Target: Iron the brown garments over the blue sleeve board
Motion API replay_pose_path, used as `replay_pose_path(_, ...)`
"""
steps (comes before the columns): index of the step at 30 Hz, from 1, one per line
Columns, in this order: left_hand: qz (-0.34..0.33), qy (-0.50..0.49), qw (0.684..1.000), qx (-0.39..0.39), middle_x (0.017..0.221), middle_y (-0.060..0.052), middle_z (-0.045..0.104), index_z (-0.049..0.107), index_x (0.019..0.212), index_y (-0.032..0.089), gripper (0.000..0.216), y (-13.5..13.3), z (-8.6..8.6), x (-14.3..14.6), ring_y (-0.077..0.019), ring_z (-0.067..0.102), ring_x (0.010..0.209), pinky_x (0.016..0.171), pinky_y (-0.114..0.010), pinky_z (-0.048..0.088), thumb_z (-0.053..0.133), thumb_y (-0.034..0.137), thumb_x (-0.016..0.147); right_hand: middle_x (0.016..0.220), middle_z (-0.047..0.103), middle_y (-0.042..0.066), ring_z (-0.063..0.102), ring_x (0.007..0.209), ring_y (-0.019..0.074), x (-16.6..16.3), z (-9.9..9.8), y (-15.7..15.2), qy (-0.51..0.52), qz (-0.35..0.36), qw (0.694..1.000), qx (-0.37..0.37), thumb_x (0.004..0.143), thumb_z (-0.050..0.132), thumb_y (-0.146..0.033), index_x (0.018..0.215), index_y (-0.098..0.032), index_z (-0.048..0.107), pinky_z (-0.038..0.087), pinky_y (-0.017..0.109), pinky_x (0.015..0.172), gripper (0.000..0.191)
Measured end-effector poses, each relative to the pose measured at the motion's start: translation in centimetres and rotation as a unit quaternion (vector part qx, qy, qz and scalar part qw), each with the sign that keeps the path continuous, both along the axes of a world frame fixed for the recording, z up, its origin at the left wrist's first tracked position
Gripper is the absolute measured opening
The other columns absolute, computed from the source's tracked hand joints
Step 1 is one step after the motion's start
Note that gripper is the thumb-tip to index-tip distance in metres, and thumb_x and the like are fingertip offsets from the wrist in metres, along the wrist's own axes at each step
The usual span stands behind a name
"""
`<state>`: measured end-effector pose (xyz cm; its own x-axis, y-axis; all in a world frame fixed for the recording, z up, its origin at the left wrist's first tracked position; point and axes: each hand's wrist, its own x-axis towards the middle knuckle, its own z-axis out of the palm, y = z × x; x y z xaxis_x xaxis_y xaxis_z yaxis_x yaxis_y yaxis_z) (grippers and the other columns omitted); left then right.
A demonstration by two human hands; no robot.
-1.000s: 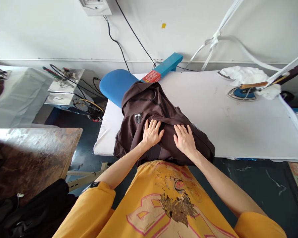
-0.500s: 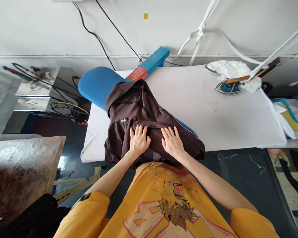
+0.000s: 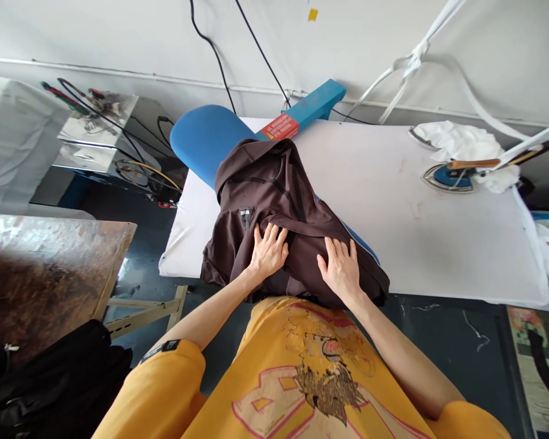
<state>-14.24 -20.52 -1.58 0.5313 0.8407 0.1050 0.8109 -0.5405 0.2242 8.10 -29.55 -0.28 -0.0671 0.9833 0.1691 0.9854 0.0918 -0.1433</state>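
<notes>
A dark brown jacket (image 3: 260, 189) lies draped over a blue padded pressing board (image 3: 210, 137), whose rounded end sticks out past it at the back left. A small black label with white letters shows on the cloth. My left hand (image 3: 269, 251) rests on the jacket just right of this label, fingers stretched and a little apart. Farther right, my right hand (image 3: 341, 268) lies flat on the same cloth with its thumb out to the side. Between them a folded edge of cloth runs across, close to the fingertips of both hands. The jacket's near edge reaches my body.
An iron (image 3: 452, 177) with a wooden handle stands on the white-covered table (image 3: 393, 207) at right, beside white cloth (image 3: 457, 139). A teal arm (image 3: 318, 100) with a red label is behind the jacket. Metal machinery (image 3: 96, 128) and a brown-topped table (image 3: 46, 268) are left.
The view has turned, so the table and jacket appear farther right. My hands stay on the jacket, with the right one slightly farther from the left.
</notes>
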Motion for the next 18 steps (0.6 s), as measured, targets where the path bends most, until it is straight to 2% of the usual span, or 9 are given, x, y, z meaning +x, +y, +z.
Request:
replay_pose_path(4, -0.02, 0.006, 1.0, 0.003, 0.154, -0.022, 0.05, 0.046, 0.152, 0.015, 0.052, 0.18, -0.21, -0.46, -0.0371, 0.039, 0.149, 0.123, -0.069, 0.019, 0.04, 0.03, 0.103, 0.136, 0.061, 0.02, 0.057, 0.119, 0.0337, 0.29, 0.36, -0.03, -0.008, 0.011, 1.0, -0.01, 0.105, 0.041, -0.038, 0.156, -0.01, 0.038, 0.03, 0.061, 0.119, 0.058)
replay_pose_path(9, -0.016, 0.012, 1.0, 0.009, 0.153, -0.022, 0.051, 0.047, 0.151, 0.012, 0.051, 0.26, -0.56, -0.58, -0.0371, 0.04, 0.149, 0.123, -0.069, 0.018, 0.038, 0.031, 0.103, 0.132, 0.063, 0.019, 0.06, 0.114, 0.0306, 0.61, 0.24, -0.04, -0.002, 0.01, 1.0, 0.012, 0.105, 0.04, -0.035, 0.165, -0.008, 0.011, 0.032, 0.057, 0.12, 0.072)
replay_pose_path(14, -0.009, 0.004, 1.0, 0.006, 0.154, -0.023, 0.049, 0.047, 0.151, 0.013, 0.052, 0.08, -0.73, -0.28, -0.0373, 0.039, 0.149, 0.123, -0.07, 0.019, 0.037, 0.031, 0.103, 0.128, 0.065, 0.018, 0.061, 0.111, 0.0307, 0.87, -0.16, -0.08, 0.0, 0.015, 1.0, 0.02, 0.105, 0.039, -0.033, 0.166, -0.009, 0.01, 0.032, 0.059, 0.12, 0.072)
replay_pose_path(18, 0.0, 0.009, 1.0, 0.009, 0.154, -0.022, 0.049, 0.047, 0.151, 0.013, 0.052, 0.01, -0.81, -0.1, -0.037, 0.04, 0.149, 0.123, -0.07, 0.02, 0.036, 0.031, 0.104, 0.132, 0.064, 0.02, 0.062, 0.11, 0.0307, 1.02, -0.46, -0.12, 0.01, 0.007, 0.999, 0.033, 0.105, 0.037, -0.033, 0.166, -0.007, 0.006, 0.034, 0.059, 0.118, 0.073)
